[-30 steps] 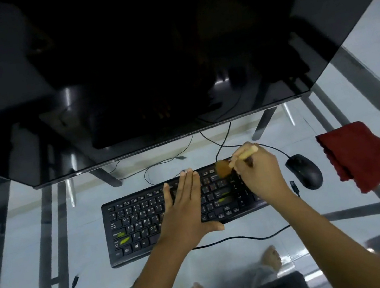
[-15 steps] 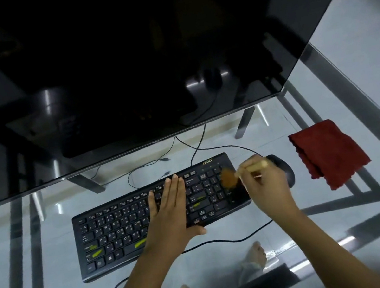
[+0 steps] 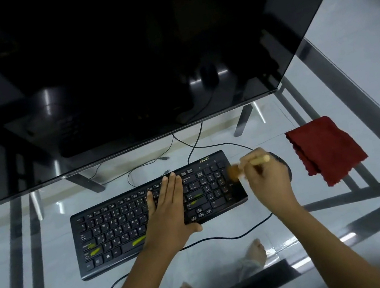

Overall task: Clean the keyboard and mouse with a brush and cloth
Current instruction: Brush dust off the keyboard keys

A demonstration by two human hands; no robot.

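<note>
The keyboard (image 3: 123, 231) is black, with yellow-green smears on several keys, and lies on the glass table (image 3: 49, 244). Its long axis runs from lower left to upper right. The left hand (image 3: 168, 213) lies flat on the keys right of centre, with straight fingers close together and the thumb off the front edge.

The brush (image 3: 259, 160) has a pale wooden handle and a blurred orange-brown tuft. It sits over the keyboard's right end, at the number pad. The right hand (image 3: 269, 180) pinches the handle, fingers curled round it. The brush lies almost left to right, tuft pointing left and slightly down at the keys.

The black mouse (image 3: 287, 170) is mostly hidden behind that hand. The red cloth (image 3: 324, 150) lies folded on the glass, right of the mouse and apart from it.
</note>
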